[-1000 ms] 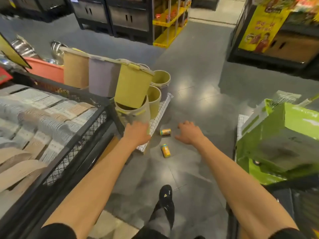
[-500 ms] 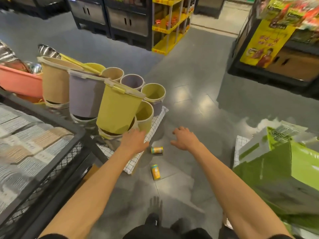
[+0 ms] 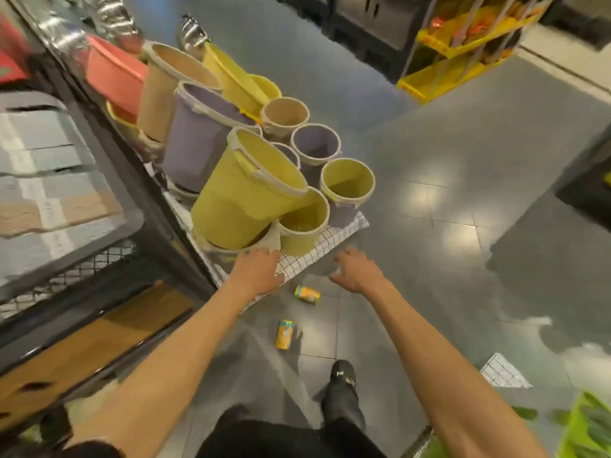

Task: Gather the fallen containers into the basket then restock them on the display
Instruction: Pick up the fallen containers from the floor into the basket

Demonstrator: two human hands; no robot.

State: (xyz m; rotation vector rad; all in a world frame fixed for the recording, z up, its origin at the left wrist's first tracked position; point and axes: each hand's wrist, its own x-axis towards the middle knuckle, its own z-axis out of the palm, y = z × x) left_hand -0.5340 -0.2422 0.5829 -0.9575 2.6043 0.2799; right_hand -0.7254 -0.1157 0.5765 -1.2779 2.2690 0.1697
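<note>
A yellow can (image 3: 307,294) lies on its side on the tiled floor (image 3: 429,259) just below both hands, and a second can (image 3: 284,334) lies nearer the shoe (image 3: 342,378). The left hand (image 3: 256,272), fingers relaxed, touches a cream bucket (image 3: 228,254). The right hand (image 3: 355,271) hovers with fingers spread, holding nothing.

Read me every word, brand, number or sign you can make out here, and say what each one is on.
None can be read.
On the upper can: yellow and teal label, print blurred.
On the lower can: same label, print too small.
On the yellow rack: red marks along a shelf edge, blurred.
On the packs in the wire bin: pale labels, smeared.
</note>
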